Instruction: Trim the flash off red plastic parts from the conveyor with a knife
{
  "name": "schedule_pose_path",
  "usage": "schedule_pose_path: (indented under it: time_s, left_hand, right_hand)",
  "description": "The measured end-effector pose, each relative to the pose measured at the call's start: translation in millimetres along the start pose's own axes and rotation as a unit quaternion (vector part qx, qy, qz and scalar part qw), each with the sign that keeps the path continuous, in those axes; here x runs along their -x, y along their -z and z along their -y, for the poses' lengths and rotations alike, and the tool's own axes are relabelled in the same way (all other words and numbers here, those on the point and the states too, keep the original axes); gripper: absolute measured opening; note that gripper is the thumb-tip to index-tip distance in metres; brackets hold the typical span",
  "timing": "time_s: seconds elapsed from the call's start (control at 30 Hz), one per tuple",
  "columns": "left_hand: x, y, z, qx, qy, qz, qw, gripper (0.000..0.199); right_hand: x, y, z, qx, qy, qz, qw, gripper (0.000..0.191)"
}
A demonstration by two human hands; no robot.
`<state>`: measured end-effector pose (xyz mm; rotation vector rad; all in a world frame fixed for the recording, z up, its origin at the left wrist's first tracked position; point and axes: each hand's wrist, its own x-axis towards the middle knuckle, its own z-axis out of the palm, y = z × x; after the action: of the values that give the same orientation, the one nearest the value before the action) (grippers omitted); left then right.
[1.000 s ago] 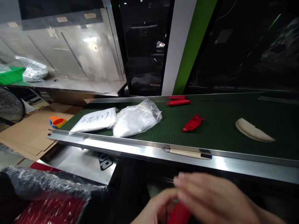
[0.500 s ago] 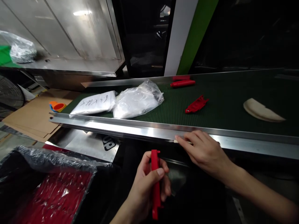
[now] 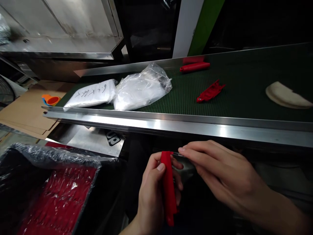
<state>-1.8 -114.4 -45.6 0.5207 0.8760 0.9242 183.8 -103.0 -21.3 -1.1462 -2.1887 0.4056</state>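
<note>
A long red plastic part (image 3: pixel 168 186) stands roughly upright in my left hand (image 3: pixel 153 189), thumb on its side and fingers behind it. My right hand (image 3: pixel 220 173) is closed around a thin blade-like tool (image 3: pixel 179 154), whose tip meets the top right edge of the red part. Most of the tool is hidden by my fingers. Beyond, on the dark green belt (image 3: pixel 181 101), lie an openwork red piece (image 3: pixel 210 91) and a red cylindrical piece (image 3: pixel 195 67).
On the belt are a white packet with handwriting (image 3: pixel 91 94), a clear bag (image 3: pixel 143 88) and a pale half-round pad (image 3: pixel 287 95). A metal rail (image 3: pixel 171 125) edges the belt. At lower left stands a plastic-lined bin (image 3: pixel 97 161) of red parts; cardboard (image 3: pixel 22 114) lies behind.
My right hand has come down from the rail, bringing the tool to the red part's top. The red part has turned slightly in my left hand. The view has shifted, moving the belt higher.
</note>
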Motion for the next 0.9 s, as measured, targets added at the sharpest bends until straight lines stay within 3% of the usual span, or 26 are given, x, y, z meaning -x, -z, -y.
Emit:
schedule_pose_path:
  time_s: [0.3, 0.9]
  left_hand:
    - [1.8, -0.3, -0.5, -0.011, 0.022, 0.045, 0.999, 0.032]
    - [7.4, -4.1, -4.8, 0.020, 0.013, 0.045, 0.999, 0.029]
  right_hand:
    - [-4.4, 2.2, 8.2, 0.013, 0.025, -0.024, 0.999, 0.038]
    - [-3.5, 5.5, 9.3, 0.055, 0.051, -0.027, 0.997, 0.035]
